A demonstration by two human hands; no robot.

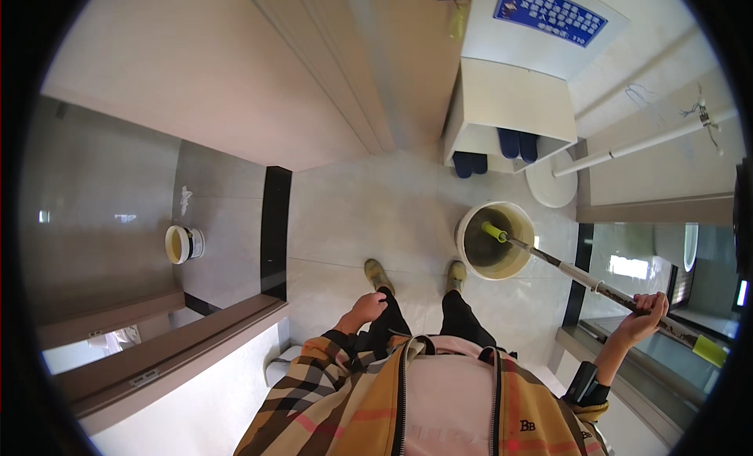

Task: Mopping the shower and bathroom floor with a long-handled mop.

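My right hand point(645, 319), out to the right, is wrapped round the handle of a mop point(576, 274). This long, worn, brownish-white pole has yellow-green fittings at both ends. It slants down to the left into a cream bucket point(520, 240) on the floor. The lower fitting enters dark, murky contents, and the mop's head is hidden there. In front of my body on the left, my left hand point(365, 308) is closed with its fingers curled in. I see nothing in it, and it is apart from the mop and the bucket.
A white cabinet point(514, 95) holding dark blue slippers point(510, 142) stands beyond the bucket. Beside it, a white pipe point(620, 152) runs along the wall. At the left, past a black threshold strip point(275, 228), a small white tub point(179, 245) lies on its side. Doorways flank me.
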